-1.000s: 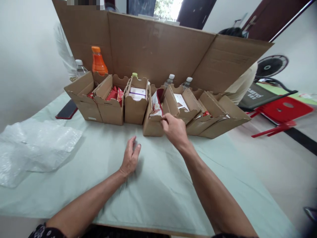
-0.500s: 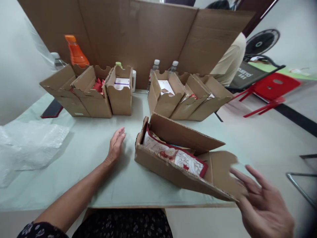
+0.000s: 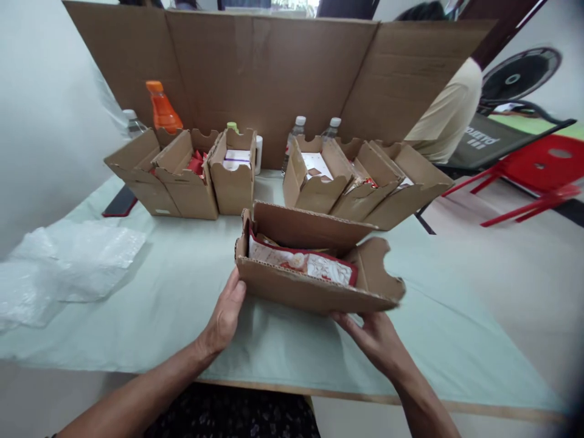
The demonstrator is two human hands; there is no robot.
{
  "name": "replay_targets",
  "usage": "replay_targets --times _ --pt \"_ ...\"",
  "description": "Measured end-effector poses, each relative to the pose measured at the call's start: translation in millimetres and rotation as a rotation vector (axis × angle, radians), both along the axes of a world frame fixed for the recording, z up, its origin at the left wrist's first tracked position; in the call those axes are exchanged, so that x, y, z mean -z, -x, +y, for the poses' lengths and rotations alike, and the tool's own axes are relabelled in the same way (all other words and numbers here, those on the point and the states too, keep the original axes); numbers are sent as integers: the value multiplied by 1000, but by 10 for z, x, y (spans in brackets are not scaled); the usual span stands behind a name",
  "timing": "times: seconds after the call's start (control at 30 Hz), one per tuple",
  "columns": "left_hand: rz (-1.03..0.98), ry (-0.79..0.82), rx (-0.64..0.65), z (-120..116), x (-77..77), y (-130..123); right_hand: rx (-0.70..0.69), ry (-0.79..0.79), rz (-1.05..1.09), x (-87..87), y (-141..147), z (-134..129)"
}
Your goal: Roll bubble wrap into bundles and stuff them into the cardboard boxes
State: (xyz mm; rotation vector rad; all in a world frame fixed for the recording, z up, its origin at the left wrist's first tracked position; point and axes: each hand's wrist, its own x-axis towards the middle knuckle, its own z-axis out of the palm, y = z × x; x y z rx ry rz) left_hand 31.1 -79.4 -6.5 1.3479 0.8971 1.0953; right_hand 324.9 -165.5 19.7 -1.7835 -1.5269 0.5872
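Observation:
An open cardboard box [image 3: 310,292] is in front of me, lifted slightly at its right end. Inside lies a white packet with dark red edges [image 3: 301,261], and other packets behind it are partly hidden. My left hand [image 3: 225,313] grips the box's left end, its fingertips out of sight behind the corner. From below, my right hand [image 3: 369,334] holds the front right part of the box, with the thumb side at the lower edge and some fingers hidden underneath.
Several cardboard boxes [image 3: 185,191] with goods stand in two groups at the back. Behind them are bottles [image 3: 165,112] and a tall cardboard screen [image 3: 274,85]. Bubble wrap [image 3: 86,258] and a dark phone-like slab [image 3: 120,202] lie left. A red chair [image 3: 538,173] and a seated person's sleeve [image 3: 449,112] are at right.
My right hand has moved from the box's far right flap to beneath its front side. My left hand has come onto the left end. The box has turned more level across the view.

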Motion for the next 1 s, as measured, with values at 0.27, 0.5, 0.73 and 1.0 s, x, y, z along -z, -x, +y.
replay_targets --times 0.27,0.5,0.73,1.0 --pt "48 -192 -109 1029 -136 -30 8 -156 216 87 195 1193" --pt "562 -314 -281 1026 55 586 176 -144 149 558 255 1196" --pt "1259 -416 -809 673 18 1917 224 -44 129 535 249 1244" --pt "1325 -252 -970 639 -164 2527 218 -61 176 468 308 1234"
